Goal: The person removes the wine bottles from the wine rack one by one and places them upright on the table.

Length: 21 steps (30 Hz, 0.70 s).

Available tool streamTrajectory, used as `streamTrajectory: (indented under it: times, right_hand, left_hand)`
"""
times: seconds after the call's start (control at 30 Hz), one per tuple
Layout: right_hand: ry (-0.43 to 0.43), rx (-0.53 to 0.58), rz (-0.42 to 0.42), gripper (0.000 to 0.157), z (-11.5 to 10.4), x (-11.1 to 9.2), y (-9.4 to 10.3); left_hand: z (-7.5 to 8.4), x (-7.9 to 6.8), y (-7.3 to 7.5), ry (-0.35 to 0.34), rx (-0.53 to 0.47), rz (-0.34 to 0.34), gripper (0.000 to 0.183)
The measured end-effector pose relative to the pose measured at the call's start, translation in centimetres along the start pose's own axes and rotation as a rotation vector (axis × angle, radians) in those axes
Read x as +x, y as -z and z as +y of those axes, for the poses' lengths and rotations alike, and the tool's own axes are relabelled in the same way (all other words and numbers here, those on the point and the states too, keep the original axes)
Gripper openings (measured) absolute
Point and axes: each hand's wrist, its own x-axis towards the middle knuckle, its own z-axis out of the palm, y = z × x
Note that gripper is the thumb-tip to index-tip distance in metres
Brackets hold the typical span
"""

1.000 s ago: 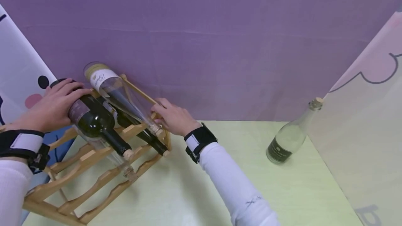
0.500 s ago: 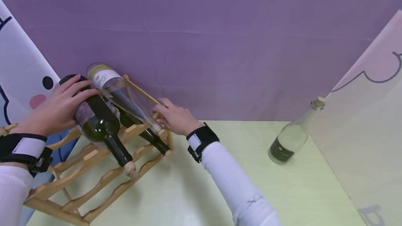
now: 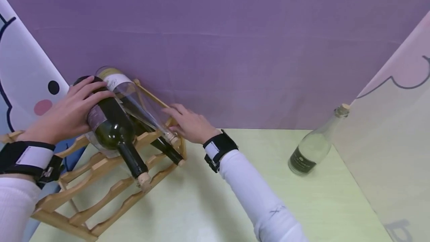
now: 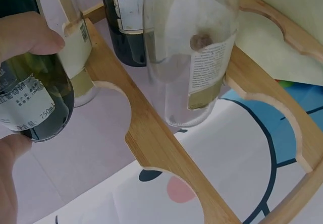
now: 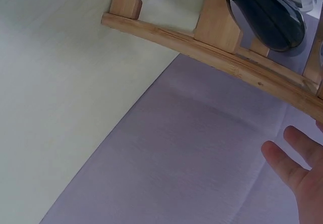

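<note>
My left hand (image 3: 74,113) grips a dark green wine bottle (image 3: 114,133) near its base, over the wooden wine rack (image 3: 64,199). The bottle tilts, its corked neck pointing down to the front right. Under it lies a clear bottle (image 4: 192,77), mostly hidden in the head view. On the upper tier rests another clear bottle (image 3: 132,94) with a white label. Below that, a dark bottle (image 3: 164,148) shows its corked neck. My right hand (image 3: 193,124) holds the rack's right end; two fingers (image 5: 282,166) extend past the rail, and the other fingers are partly hidden.
A clear corked bottle with a dark label (image 3: 304,158) stands upright on the pale table (image 3: 255,182) at the right. Behind the rack rises a purple backdrop (image 3: 235,66). Printed panels flank both sides, the left panel (image 3: 33,74) close to the rack.
The gripped bottle has moved right and toward the front, its neck now covering the lower clear bottle's neck. My right hand stays at the rack's end. The head view has shifted slightly.
</note>
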Motion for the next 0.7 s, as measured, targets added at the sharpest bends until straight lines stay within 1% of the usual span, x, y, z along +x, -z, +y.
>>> streamTrajectory:
  times: [0.13, 0.27, 0.5, 0.6, 0.7]
  right_hand:
    - [-0.025, 0.047, 0.003, 0.067, 0.7, -0.3, 0.2]
    - [-0.104, 0.096, 0.004, 0.076, 2.3, -1.4, 0.8]
    - [-0.274, 0.13, -0.011, 0.082, 6.6, -4.7, 1.2]
    - [-0.328, 0.151, -0.024, 0.082, 8.2, -6.4, 1.2]
    - [-0.364, 0.183, -0.039, 0.081, 9.7, -8.1, 1.0]
  left_hand:
    - [0.4, 0.4, 0.0, -0.03, -0.017, 0.022, 0.091]
    - [1.0, 1.0, 0.0, -0.046, -0.018, 0.034, 0.09]
    - [2.2, 3.0, 0.7, -0.038, 0.029, 0.024, 0.088]
    - [2.9, 3.7, 0.8, -0.025, 0.049, 0.012, 0.087]
    - [3.7, 4.3, 0.8, -0.013, 0.061, 0.006, 0.089]
